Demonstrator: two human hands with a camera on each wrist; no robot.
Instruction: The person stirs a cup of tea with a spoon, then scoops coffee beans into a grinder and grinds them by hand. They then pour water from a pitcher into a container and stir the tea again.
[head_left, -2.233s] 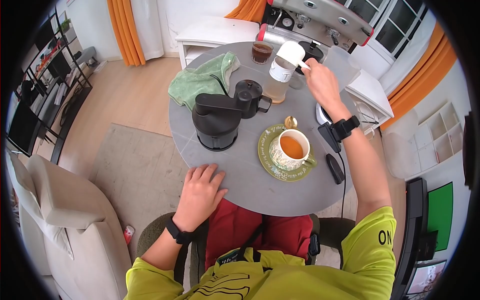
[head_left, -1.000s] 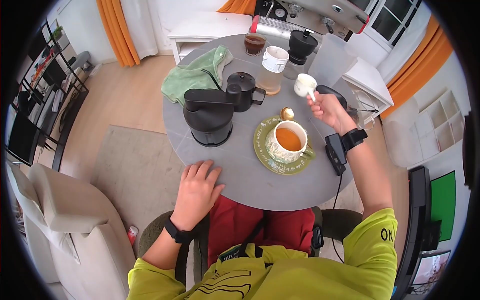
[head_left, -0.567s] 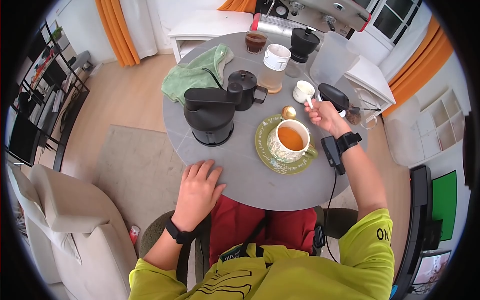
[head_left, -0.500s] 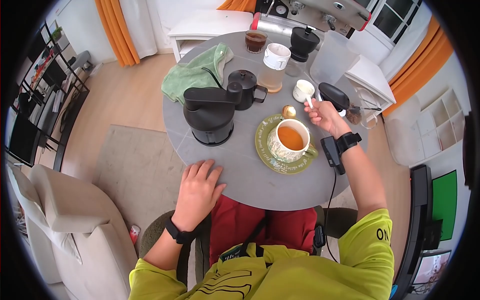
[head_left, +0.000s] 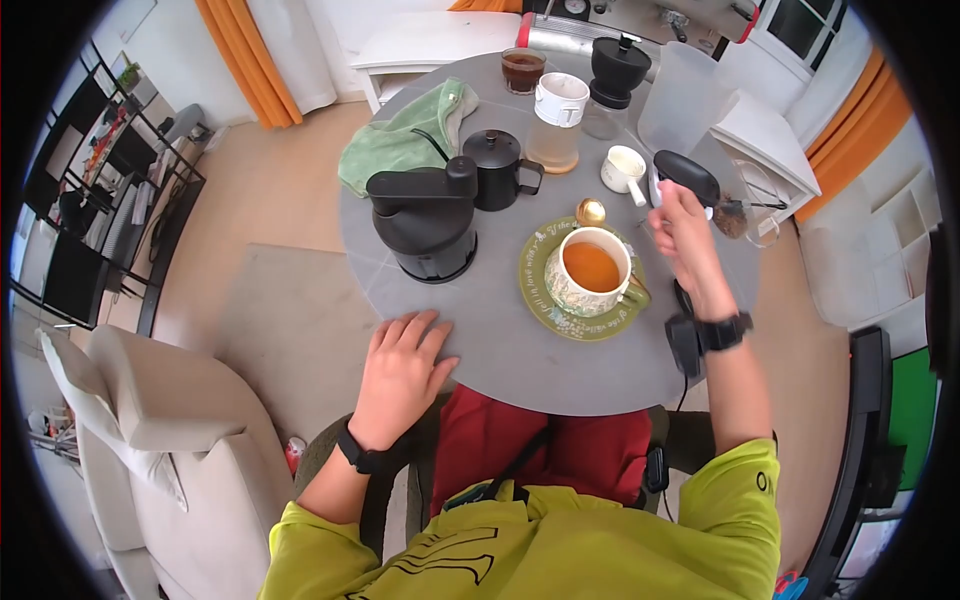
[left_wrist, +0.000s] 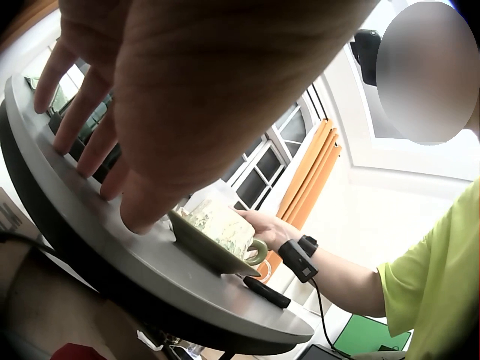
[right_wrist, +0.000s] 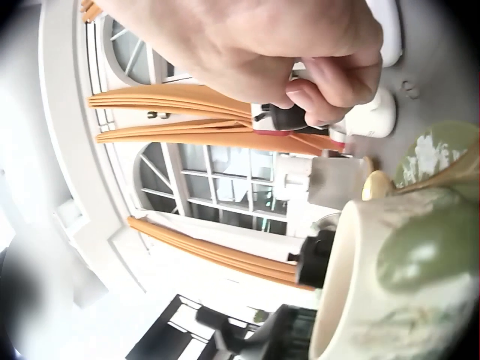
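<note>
My right hand [head_left: 688, 245] is held over the table's right side, fingers loosely curled with nothing visible between them. Just left of its fingertips stands a small white cup with a straight side handle [head_left: 620, 172]. Nearer to me, a patterned mug [head_left: 562, 287] of orange-brown drink sits on a green saucer [head_left: 533, 300]. A gold spoon [head_left: 590, 212] lies at the saucer's far edge; the right wrist view shows the mug [right_wrist: 405, 300] large, below the right hand [right_wrist: 285, 52]. My left hand [head_left: 403, 365] rests on the near-left table edge, fingers straight and spread.
A black grinder-like device [head_left: 425, 225], a black lidded jug [head_left: 492, 170] and a green cloth [head_left: 405, 140] stand at the left. Further back are a white-collared glass vessel [head_left: 555, 145], a glass of dark drink [head_left: 523, 72], a hand grinder [head_left: 618, 70] and a clear container [head_left: 680, 100].
The white cup came down from its tilt over the white-collared vessel onto the table. My right hand has let go of its handle and drawn back rightward. My left hand stays put.
</note>
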